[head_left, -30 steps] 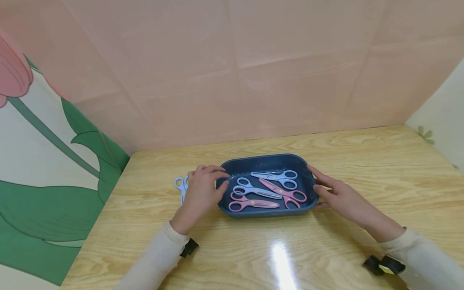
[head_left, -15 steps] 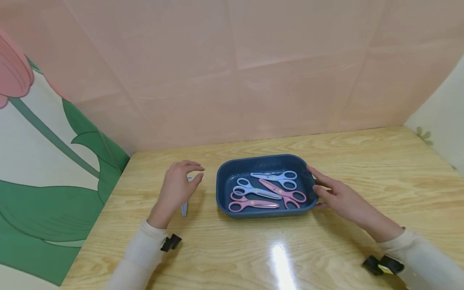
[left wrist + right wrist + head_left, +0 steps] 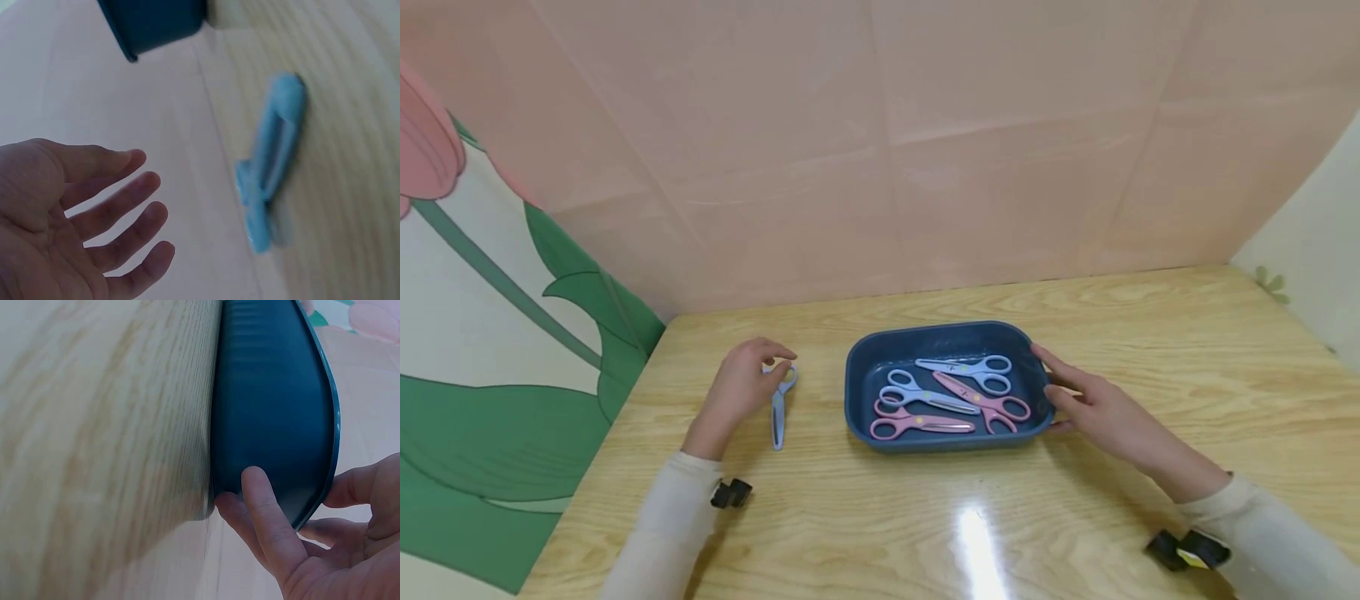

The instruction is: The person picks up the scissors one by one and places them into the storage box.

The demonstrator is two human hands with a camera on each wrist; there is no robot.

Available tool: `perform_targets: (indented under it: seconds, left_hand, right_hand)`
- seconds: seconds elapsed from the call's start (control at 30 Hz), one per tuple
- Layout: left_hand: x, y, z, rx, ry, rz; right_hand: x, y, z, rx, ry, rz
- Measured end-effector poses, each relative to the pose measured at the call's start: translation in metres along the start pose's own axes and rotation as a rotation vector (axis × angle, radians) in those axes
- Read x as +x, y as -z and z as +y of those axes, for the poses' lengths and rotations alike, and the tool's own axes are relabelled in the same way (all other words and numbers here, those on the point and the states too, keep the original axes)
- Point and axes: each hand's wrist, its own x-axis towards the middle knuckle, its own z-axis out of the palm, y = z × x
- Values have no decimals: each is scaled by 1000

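Observation:
A pair of light blue scissors [image 3: 778, 417] lies on the table left of the tray, points toward me. My left hand [image 3: 741, 387] hovers beside its handle loops, fingers loosely bent and holding nothing; the left wrist view shows a gap between the fingers and these scissors [image 3: 275, 147]. At its right end, my right hand [image 3: 1105, 408] holds the dark blue tray [image 3: 940, 446], thumb at the rim and fingers against the outer wall [image 3: 275, 406]. Inside rest two blue scissors, one at the back [image 3: 970, 368], and two pink scissors, one at the front left [image 3: 928, 424].
The wood-grain table [image 3: 865, 525] meets a pink-covered wall [image 3: 880, 167] at the back. A tulip picture [image 3: 490, 400] covers the left side. Black wrist cameras sit under both sleeves, the left one [image 3: 731, 493] close over the table.
My left hand has drawn back from the tray's left end and moved left to the blue scissors on the table. My right hand and the tray stay put.

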Motion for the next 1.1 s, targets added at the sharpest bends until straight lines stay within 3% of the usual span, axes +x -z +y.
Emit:
perform_targets:
  seconds: [0.23, 0.43, 0.7, 0.83, 1.1]
  left_hand:
    - [0, -5, -21, 21, 4, -52]
    - [1, -8, -30, 20, -10, -100]
    - [-1, -11, -37, 208, -90, -209]
    - [-3, -12, -37, 183, -75, -249]
    - [-5, -11, -36, 121, -31, -247]
  right_hand:
    - [0, 0, 1, 1, -3, -2]
    - [-1, -1, 0, 13, 3, 0]
    - [0, -1, 2, 21, -1, -8]
    - [0, 0, 2, 28, 9, -10]
    - [-1, -1, 1, 30, 5, -11]
